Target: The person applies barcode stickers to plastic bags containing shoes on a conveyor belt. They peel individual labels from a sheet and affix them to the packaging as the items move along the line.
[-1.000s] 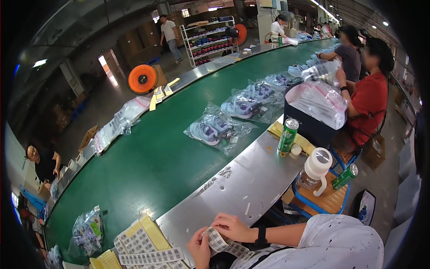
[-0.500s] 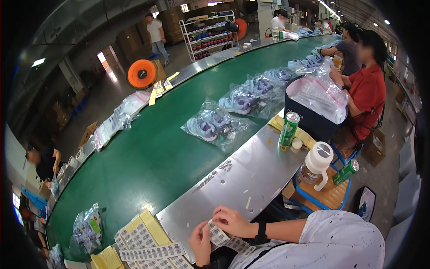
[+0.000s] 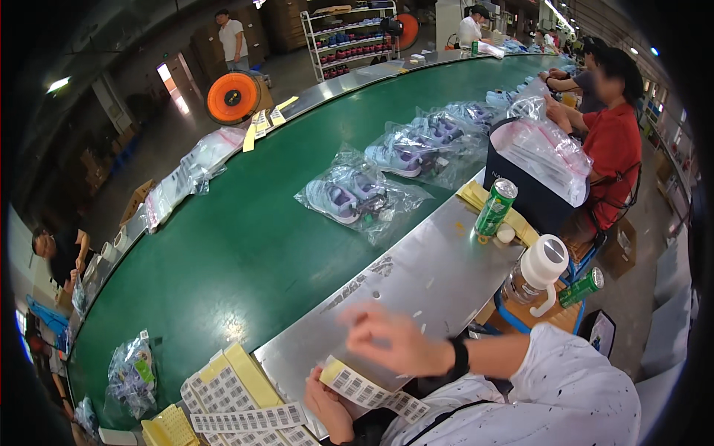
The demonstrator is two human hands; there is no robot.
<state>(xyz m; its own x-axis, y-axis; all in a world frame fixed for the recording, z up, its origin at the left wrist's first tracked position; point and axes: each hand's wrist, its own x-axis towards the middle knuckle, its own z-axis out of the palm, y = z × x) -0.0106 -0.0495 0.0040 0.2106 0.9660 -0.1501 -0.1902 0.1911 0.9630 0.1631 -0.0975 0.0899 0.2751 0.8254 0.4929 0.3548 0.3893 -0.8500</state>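
A dim factory hall (image 3: 156,167) is being crossed by a long green conveyor belt (image 3: 223,275) beside a silvery metal counter (image 3: 446,260). The blurred right hand (image 3: 398,342) is being lifted away, its loosely curled grip's contents unclear. At the counter's near edge, a white barcode-label strip (image 3: 358,386) is being held in the left hand's (image 3: 329,410) pinched grip alone, yellow backing (image 3: 335,373) now being bared, seemingly by peeling.

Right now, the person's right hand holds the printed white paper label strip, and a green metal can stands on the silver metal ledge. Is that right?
Not quite: the head view shows the left hand, not the right hand, holding the printed white paper label strip. The green metal can does stand on the silver metal ledge.
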